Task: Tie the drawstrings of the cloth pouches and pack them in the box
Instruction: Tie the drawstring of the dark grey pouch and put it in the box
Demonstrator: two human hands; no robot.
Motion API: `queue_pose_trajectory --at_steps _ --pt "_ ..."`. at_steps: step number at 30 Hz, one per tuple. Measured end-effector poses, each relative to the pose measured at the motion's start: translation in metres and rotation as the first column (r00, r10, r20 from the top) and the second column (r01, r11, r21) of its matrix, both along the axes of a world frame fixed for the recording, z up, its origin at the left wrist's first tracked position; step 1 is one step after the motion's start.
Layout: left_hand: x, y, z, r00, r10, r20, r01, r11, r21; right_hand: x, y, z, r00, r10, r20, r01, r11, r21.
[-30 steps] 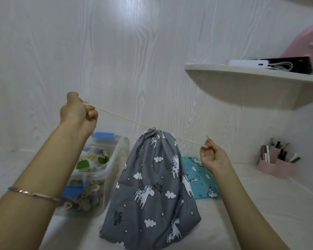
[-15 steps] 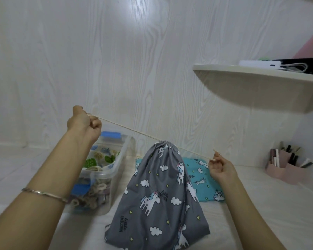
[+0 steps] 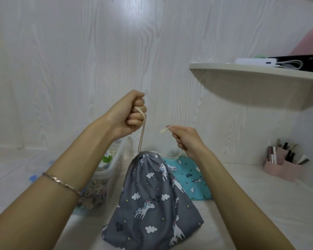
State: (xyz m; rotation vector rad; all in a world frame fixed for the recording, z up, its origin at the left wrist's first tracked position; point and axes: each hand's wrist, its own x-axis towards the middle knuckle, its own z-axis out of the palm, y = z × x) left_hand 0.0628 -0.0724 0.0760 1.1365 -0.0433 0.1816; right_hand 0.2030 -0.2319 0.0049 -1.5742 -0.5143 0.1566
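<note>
A grey unicorn-print pouch point(image 3: 152, 199) stands on the white surface with its mouth cinched tight. A cream drawstring point(image 3: 142, 134) rises from that mouth into my left hand point(image 3: 128, 116), which grips it in a fist above the pouch. My right hand point(image 3: 185, 139) pinches the string's other end to the right, and the slack sags down toward the pouch top. A teal unicorn pouch point(image 3: 190, 177) lies flat behind the grey one. The clear plastic box point(image 3: 112, 168) stands to the left, largely hidden by my left forearm.
The box holds several printed cloth items. A curved white shelf point(image 3: 257, 73) juts from the wall at upper right with a power bank and a black case on it. A pink organiser point(image 3: 285, 168) with cosmetics stands at the far right.
My hands have come together above the pouch. The drawstring, stretched taut sideways before, now hangs near vertical from my left fist and slack from my right hand.
</note>
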Motion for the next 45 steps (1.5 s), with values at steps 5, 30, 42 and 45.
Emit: queue_pose_trajectory --at_steps 5,30,42,45 --pt "0.007 -0.025 0.010 0.993 -0.068 -0.093 0.085 0.977 0.197 -0.036 0.029 0.022 0.984 0.112 0.136 -0.088 0.981 -0.171" --pt "0.008 -0.018 -0.037 0.982 0.186 -0.040 -0.109 0.722 0.683 -0.037 -0.013 0.009 0.908 0.413 -0.070 -0.387 0.891 0.240" --pt "0.018 -0.030 -0.047 0.878 0.355 0.321 -0.370 0.080 0.925 -0.023 -0.030 -0.006 0.947 0.321 -0.009 -0.311 0.924 0.223" --pt "0.023 -0.047 -0.050 0.990 0.029 0.141 -0.143 0.347 0.927 -0.029 -0.031 0.002 0.947 0.319 0.041 -0.322 0.932 0.169"
